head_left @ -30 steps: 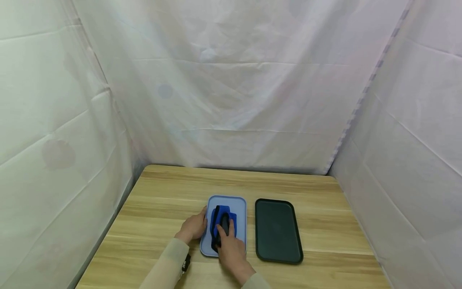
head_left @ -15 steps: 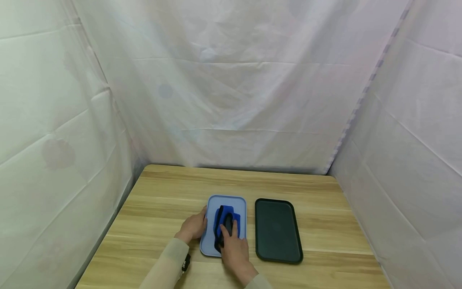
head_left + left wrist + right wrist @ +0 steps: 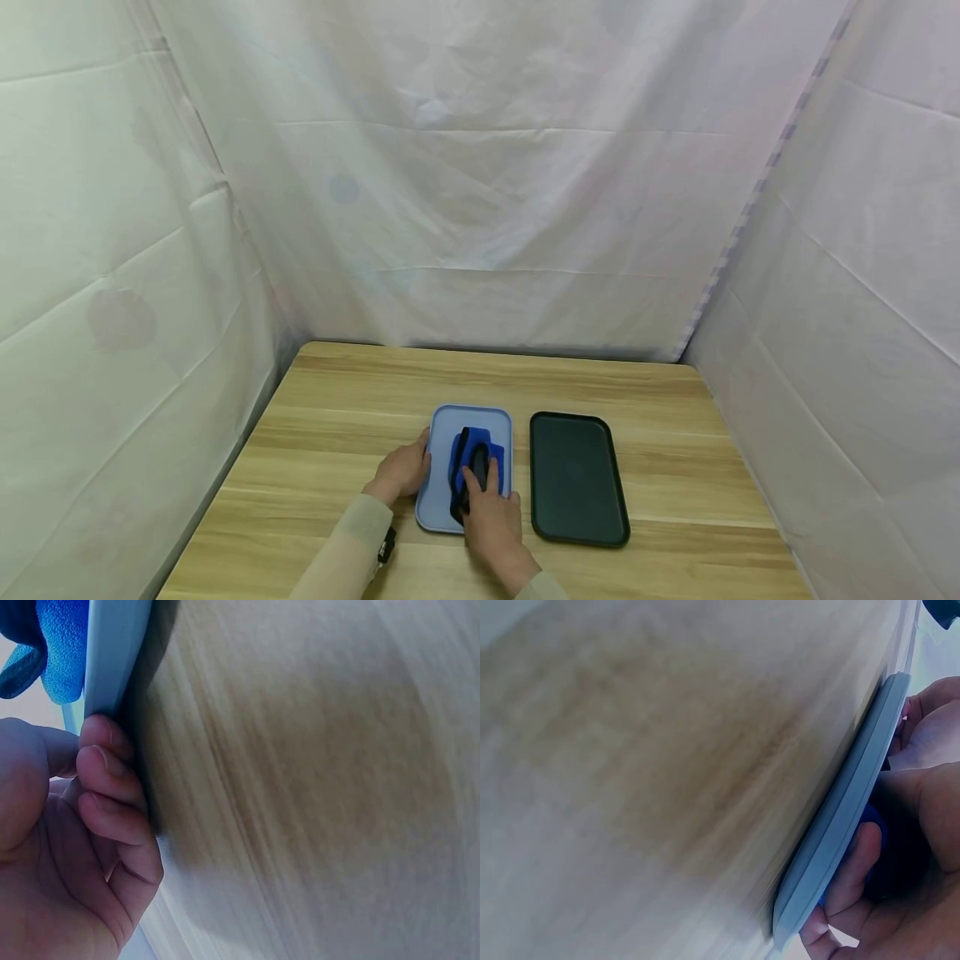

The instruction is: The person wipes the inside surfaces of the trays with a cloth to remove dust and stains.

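In the head view, a light blue tray (image 3: 442,417) lies on the wooden table. My left hand (image 3: 402,471) grips its left edge; in the left wrist view the curled fingers (image 3: 112,769) meet the outer side of the rim. On the tray sits a blue terry cloth pad (image 3: 497,454) with black edging and a long black top part (image 3: 480,457). My right hand (image 3: 493,525) holds this pad from above, two fingers spread over the black part. In the right wrist view its fingers curl down beside the pad, close to the tray's rim (image 3: 840,817); the palm hides much of the pad.
A dark green tray (image 3: 577,479) stands just right of the blue one, with a narrow gap between them. White cloth walls (image 3: 480,208) enclose the back and both sides of the table (image 3: 337,392).
My right hand has slid the blue pad a short way rightward across the tray. The left hand and both trays have stayed in place.
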A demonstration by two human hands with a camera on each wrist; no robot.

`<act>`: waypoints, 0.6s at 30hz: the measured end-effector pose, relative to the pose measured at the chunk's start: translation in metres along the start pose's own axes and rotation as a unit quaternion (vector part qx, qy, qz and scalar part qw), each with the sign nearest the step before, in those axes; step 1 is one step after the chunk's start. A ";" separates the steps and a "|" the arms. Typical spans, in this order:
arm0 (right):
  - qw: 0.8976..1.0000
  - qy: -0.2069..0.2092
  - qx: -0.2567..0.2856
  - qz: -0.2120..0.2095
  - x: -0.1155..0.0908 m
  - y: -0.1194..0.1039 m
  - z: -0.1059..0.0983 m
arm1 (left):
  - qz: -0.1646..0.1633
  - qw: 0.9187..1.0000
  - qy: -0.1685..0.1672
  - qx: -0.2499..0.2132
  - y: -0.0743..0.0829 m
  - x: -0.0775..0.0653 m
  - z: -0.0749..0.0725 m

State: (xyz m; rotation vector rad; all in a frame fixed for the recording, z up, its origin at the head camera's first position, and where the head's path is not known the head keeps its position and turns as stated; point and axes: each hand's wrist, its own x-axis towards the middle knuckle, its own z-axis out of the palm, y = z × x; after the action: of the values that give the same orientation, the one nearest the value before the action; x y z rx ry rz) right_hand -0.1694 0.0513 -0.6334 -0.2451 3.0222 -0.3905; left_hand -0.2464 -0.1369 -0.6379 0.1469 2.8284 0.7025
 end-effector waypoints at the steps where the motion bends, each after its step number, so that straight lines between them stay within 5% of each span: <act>1: 1.000 0.001 0.000 0.000 0.000 0.001 0.000 | 0.000 1.000 0.000 0.000 0.000 0.000 0.000; 18: 1.000 0.002 0.001 -0.001 0.003 0.009 -0.004 | -0.005 1.000 -0.013 -0.008 0.002 -0.002 -0.005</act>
State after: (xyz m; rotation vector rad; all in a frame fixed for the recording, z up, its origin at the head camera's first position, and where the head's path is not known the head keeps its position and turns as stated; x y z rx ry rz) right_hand -0.1739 0.0601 -0.6322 -0.2471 3.0257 -0.3951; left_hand -0.2457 -0.1375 -0.6325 0.1385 2.7951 0.7167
